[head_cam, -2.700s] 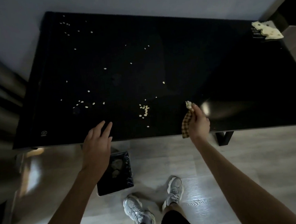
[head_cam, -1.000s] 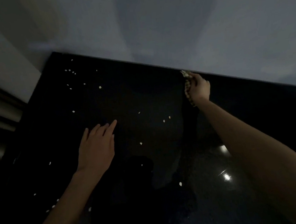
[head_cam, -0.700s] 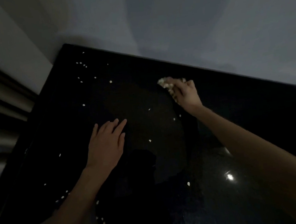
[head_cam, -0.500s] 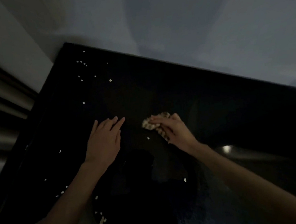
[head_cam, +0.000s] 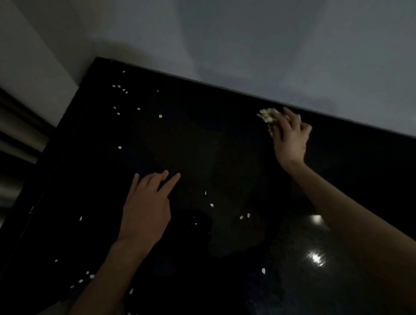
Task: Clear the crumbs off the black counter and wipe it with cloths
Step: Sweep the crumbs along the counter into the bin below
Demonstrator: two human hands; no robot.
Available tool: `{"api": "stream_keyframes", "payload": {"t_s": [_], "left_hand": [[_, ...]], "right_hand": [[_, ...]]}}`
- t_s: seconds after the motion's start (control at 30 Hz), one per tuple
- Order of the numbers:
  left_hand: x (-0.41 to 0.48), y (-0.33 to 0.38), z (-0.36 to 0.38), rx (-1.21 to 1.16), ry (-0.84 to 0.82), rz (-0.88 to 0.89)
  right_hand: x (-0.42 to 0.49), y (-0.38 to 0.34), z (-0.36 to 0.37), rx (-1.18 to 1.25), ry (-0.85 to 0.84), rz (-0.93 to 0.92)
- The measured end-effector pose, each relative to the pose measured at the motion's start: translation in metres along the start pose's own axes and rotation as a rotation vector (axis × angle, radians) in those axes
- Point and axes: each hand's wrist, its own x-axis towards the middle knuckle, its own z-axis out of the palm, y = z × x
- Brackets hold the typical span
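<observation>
head view: black counter (head_cam: pixel 355 168), dim, tilted
crumbs (head_cam: pixel 160 116): scattered over left half
left hand (head_cam: pixel 143 214): flat on counter, fingers straight
right hand (head_cam: pixel 290 139): grips cloth (head_cam: pixel 267 115) at back edge, by wall (head_cam: pixel 266 37)
glare spot (head_cam: pixel 315 258): beside right forearm

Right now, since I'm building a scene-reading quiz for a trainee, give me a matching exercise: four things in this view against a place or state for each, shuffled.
Things:
1 left hand
2 right hand
3 cloth
4 light reflection

Places or states:
a bunched at the far edge of the counter
b flat on the counter, fingers straight
c shining on the counter's near right part
d holding the cloth

Pairs: 1-b; 2-d; 3-a; 4-c
</observation>
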Motion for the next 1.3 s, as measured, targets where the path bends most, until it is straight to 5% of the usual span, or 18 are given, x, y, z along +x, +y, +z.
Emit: {"api": "stream_keyframes", "payload": {"t_s": [0.27, 0.53, 0.67, 0.83, 0.97, 1.1, 1.17, 1.3], "left_hand": [[0.002, -0.005, 0.004, -0.01, -0.036, 0.014], [0.001, -0.005, 0.001, 0.005, -0.018, 0.038], [0.003, 0.001, -0.006, 0.01, -0.014, 0.01], [0.004, 0.004, -0.012, 0.055, -0.08, -0.008], [0.002, 0.007, -0.01, 0.065, -0.086, -0.012], [-0.001, 0.006, -0.004, 0.022, -0.076, -0.008], [-0.002, 0.004, -0.002, 0.002, -0.055, 0.001], [-0.003, 0.002, -0.002, -0.024, -0.042, 0.023]], "right_hand": [[0.064, -0.103, 0.055, 0.125, -0.189, -0.195], [-0.069, -0.11, 0.039, 0.266, -0.328, -0.565], [-0.116, -0.094, 0.015, 0.365, -0.441, -0.476], [-0.079, -0.028, -0.056, 0.435, -0.109, -0.155], [-0.037, 0.052, -0.066, 0.112, -0.149, -0.036], [-0.039, 0.059, -0.041, 0.183, -0.057, 0.203], [-0.052, 0.03, -0.028, 0.187, -0.041, 0.149], [-0.115, -0.044, -0.001, 0.215, -0.189, -0.242]]}}
